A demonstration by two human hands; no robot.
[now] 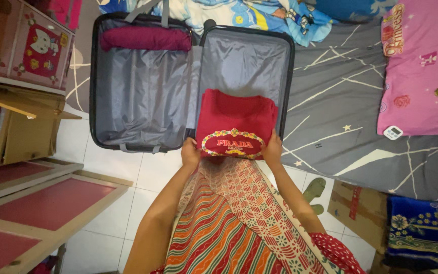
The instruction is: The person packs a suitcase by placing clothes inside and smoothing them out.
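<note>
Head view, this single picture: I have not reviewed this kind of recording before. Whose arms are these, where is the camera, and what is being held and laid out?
No machine here: a person wears the camera on their head, so it looks straight down over their patterned striped skirt at their own two bare arms. The left hand and the right hand each grip a near corner of a folded red garment with an oval printed emblem. It lies in the right half of an open dark hard-shell suitcase with grey lining. A rolled maroon cloth sits at the far end of the left half. The suitcase rests partly on a grey mattress with white lines, where a pink pillow and a small white device also lie. The floor is white tile.
</note>
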